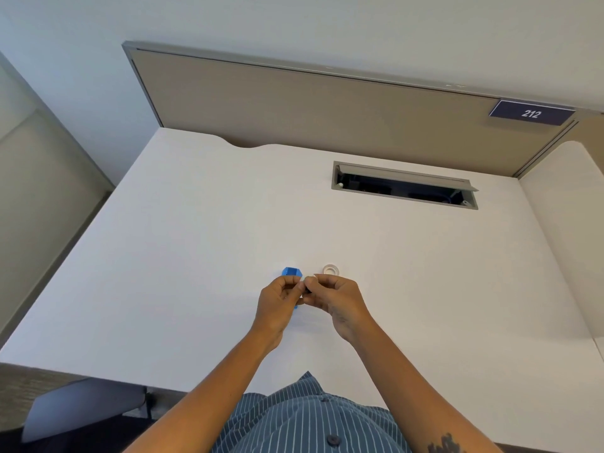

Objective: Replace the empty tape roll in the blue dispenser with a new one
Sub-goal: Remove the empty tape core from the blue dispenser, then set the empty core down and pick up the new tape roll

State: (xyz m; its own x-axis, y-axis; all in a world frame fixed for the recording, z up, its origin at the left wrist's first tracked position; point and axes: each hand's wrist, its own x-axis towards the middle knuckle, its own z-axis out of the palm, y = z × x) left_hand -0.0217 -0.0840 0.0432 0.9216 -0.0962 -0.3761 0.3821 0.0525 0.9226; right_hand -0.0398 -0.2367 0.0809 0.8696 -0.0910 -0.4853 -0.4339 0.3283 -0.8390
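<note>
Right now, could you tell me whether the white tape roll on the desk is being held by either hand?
No, the white tape roll lies free on the desk, just beyond the right hand, untouched.

A white desk [196, 240] is filling most of the view, its far edge dipping in a shallow notch at eleven o'clock. A grey cable tray [404, 184] is sitting open in it at one o'clock. A tan partition panel [294, 109] is standing behind, carrying a dark sign [531, 113] reading 212 at two o'clock. Pale walls [294, 24] are rising beyond. Carpet [29, 380] is showing at eight o'clock.
</note>
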